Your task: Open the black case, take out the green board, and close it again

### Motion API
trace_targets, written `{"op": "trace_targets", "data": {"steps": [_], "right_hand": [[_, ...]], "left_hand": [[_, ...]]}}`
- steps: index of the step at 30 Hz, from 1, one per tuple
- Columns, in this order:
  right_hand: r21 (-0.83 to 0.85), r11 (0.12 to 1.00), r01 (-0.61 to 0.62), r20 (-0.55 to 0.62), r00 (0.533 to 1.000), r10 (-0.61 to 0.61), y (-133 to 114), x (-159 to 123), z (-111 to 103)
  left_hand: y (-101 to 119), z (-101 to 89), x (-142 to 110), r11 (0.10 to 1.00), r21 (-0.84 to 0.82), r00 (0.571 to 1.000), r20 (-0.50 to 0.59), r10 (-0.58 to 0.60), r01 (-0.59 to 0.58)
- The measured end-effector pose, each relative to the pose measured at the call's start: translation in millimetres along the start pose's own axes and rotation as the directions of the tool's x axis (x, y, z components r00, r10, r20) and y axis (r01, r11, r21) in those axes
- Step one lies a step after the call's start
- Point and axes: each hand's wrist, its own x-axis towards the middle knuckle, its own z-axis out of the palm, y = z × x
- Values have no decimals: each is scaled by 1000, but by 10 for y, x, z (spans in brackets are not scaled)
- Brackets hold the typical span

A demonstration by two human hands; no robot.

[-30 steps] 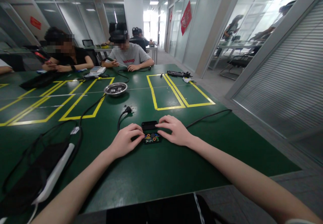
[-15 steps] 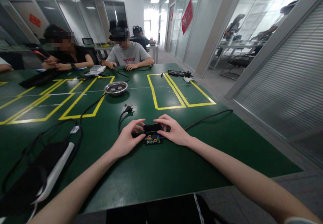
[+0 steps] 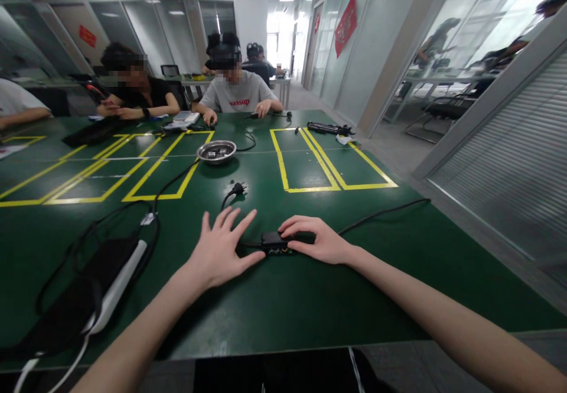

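Observation:
A small black power adapter case lies on the green table, a cord leaving each side. Its black plastic cover [image 3: 271, 239] is tilted over the lower half, and a strip of the circuit board [image 3: 277, 252] shows along the front edge. My right hand [image 3: 315, 239] grips the cover's right end between fingers and thumb. To the left, my left hand [image 3: 224, 250] is open with fingers spread, its thumb tip by the case's front left corner. Whether that thumb touches the case I cannot tell. Beyond my left hand lies a black power plug [image 3: 239, 188] with its prongs showing.
A metal bowl [image 3: 217, 152] with small metal parts stands farther back. Yellow tape rectangles [image 3: 310, 189] mark the table. At left are a white power strip [image 3: 119, 286], a black pouch [image 3: 80, 298] and loose cables. A folded black tripod [image 3: 330, 128] lies far right. Co-workers sit opposite.
The cover has swung from behind the circuit board to over it, hiding most of the parts. My left hand has let go and spread its fingers. The view has turned slightly left.

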Motion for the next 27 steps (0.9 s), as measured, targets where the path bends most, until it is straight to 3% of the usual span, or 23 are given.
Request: {"op": "trace_targets", "data": {"steps": [1,3,6,8,10,13,14,16,18,19,21,22,24,27], "right_hand": [[0,1000,6,0,1000,-6,0,-3,-2],[-4,1000,13,-5,1000,-13,-5,-8,-3],[-11,1000,24,-24,999,-25,-14,-13,-4],[-15,1000,28,-30,999,-28,-20,-17,-6],[-18,1000,23,-27,999,-24,-24,-21,-11],[-29,1000,11,-9,1000,-12,-32,-25,-21],[-37,999,14,0,1000,-14,-35,-24,-25],[-57,998,30,23,999,-29,-41,-23,-30],[-77,996,54,42,998,-51,-45,-20,-33],[-87,994,65,46,997,-61,-44,-19,-34],[-107,991,79,48,996,-74,-40,-17,-35],[-117,990,84,51,996,-79,-37,-17,-37],[-141,986,90,66,995,-81,-31,-18,-42],[-203,974,101,102,991,-82,-33,-22,-50]], "left_hand": [[-22,-48,-23,986,114,993,-7,-122,122],[-103,-157,-66,902,233,931,-62,-359,363],[-293,-318,-139,789,197,813,-130,-568,583],[-423,-390,-190,752,124,762,-107,-639,648],[-517,-415,-223,736,64,738,-104,-666,674],[-536,-364,-201,740,78,743,-134,-656,668],[-503,-327,-174,758,109,763,-168,-624,643],[-386,-228,-100,840,171,847,-255,-466,514],[-227,-105,-24,959,152,959,-191,-208,238],[-145,-38,8,993,102,991,-120,-51,64],[-4,93,53,976,-39,977,-8,213,-213],[48,152,66,956,-103,961,8,276,-274],[105,243,82,918,-190,935,14,356,-347],[104,302,97,904,-178,919,-8,394,-389]]}}
